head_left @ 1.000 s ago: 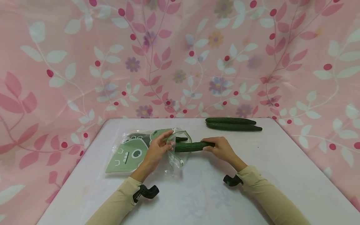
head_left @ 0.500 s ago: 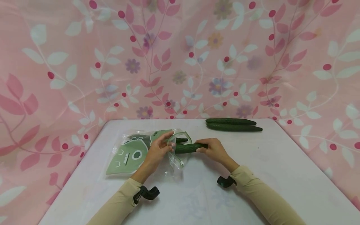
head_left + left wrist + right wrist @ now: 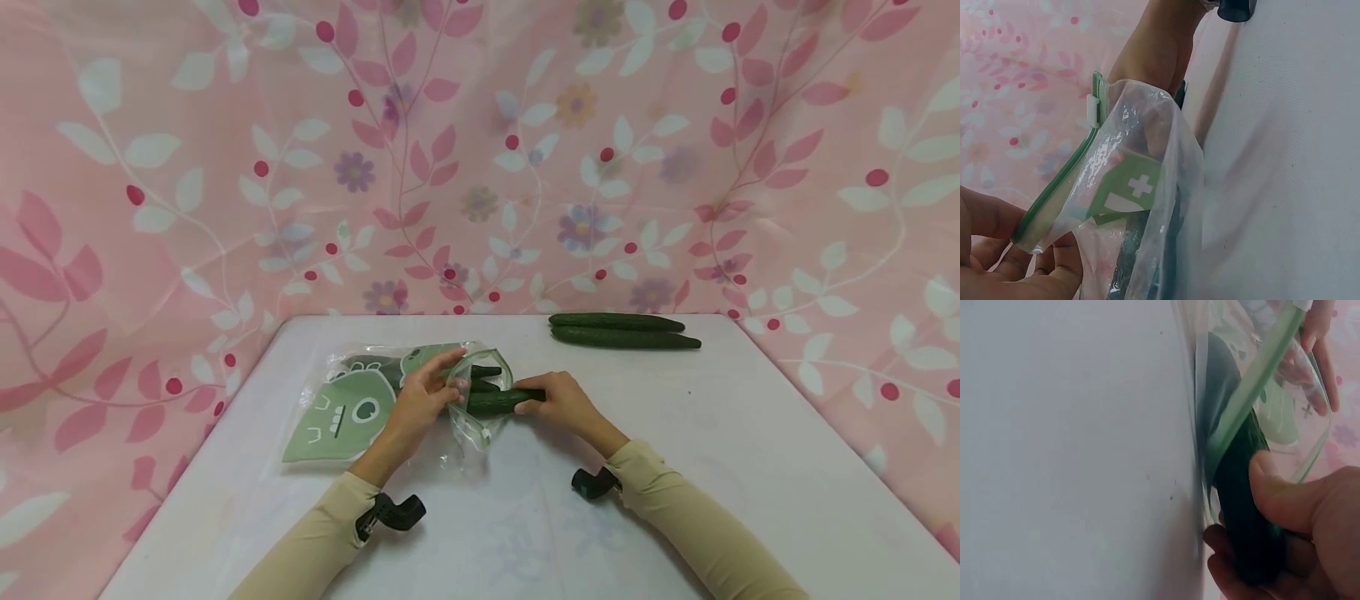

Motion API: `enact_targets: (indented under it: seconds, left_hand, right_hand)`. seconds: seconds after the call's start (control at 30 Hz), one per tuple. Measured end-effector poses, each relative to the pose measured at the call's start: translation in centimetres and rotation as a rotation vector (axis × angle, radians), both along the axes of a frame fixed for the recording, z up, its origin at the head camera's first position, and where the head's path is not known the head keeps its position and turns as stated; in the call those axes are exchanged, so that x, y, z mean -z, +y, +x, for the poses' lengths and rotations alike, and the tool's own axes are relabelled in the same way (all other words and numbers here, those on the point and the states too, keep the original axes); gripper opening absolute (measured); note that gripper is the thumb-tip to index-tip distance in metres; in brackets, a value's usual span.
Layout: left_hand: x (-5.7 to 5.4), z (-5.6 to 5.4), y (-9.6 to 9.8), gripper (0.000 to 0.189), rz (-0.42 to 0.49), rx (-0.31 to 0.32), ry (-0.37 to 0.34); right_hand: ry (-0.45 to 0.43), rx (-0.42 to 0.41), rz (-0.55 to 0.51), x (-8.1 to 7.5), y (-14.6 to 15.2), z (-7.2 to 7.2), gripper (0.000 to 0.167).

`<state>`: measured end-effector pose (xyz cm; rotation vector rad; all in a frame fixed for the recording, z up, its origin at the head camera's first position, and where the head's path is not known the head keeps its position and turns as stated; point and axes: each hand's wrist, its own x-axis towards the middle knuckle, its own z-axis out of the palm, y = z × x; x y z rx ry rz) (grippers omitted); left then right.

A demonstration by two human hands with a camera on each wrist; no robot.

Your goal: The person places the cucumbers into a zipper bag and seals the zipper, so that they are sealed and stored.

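Observation:
A clear zip bag (image 3: pixel 341 421) with a green monster print lies on the table, its mouth facing right. My left hand (image 3: pixel 422 402) pinches the bag's green-edged rim between thumb and fingers and keeps the mouth spread. In the right wrist view, my right hand (image 3: pixel 1310 519) grips the outer end of a dark green cucumber (image 3: pixel 1244 500), thumb on one side and fingers on the other. The cucumber's far part lies inside the bag, past the zip strip (image 3: pixel 1254 387). Other cucumber ends (image 3: pixel 486 372) show in the mouth behind it; the print hides much of the contents.
Two more cucumbers (image 3: pixel 622 331) lie side by side at the table's back right. The white table (image 3: pixel 675 467) ends at a pink floral curtain (image 3: pixel 480 167). A black wrist camera (image 3: pixel 397 512) sits on the left sleeve, another black camera (image 3: pixel 594 483) on the right.
My right hand has moved left, sliding the cucumber deeper into the bag, so less of it sticks out. The left hand and the bag have stayed nearly still.

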<state>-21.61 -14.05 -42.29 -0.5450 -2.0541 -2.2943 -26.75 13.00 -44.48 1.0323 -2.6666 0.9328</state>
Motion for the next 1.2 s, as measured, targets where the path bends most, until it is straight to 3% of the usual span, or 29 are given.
enact_targets:
  seconds: [0.13, 0.33, 0.5, 0.87, 1.2]
  left_hand:
    - [0.1, -0.1, 0.1, 0.062, 0.008, 0.006, -0.005]
    - [0.0, 0.1, 0.2, 0.063, 0.001, -0.002, -0.014]
    - [-0.1, 0.1, 0.2, 0.062, 0.005, 0.0, -0.008]
    - [-0.1, 0.1, -0.1, 0.064, 0.014, 0.007, -0.015]
    - [0.0, -0.1, -0.2, 0.064, 0.013, 0.013, -0.027]
  right_hand:
    - [-0.03, -0.05, 0.009, 0.1, 0.8, -0.4, 0.034]
    - [0.04, -0.126, 0.041, 0.0, 1.6, -0.9, 0.036]
    - [0.017, -0.158, 0.033, -0.2, 1.8, -1.2, 0.03]
    - [0.031, -0.127, -0.067, 0.4, 0.1, -1.3, 0.027]
    - [0.053, -0.078, -0.076, 0.4, -2.9, -1.0, 0.03]
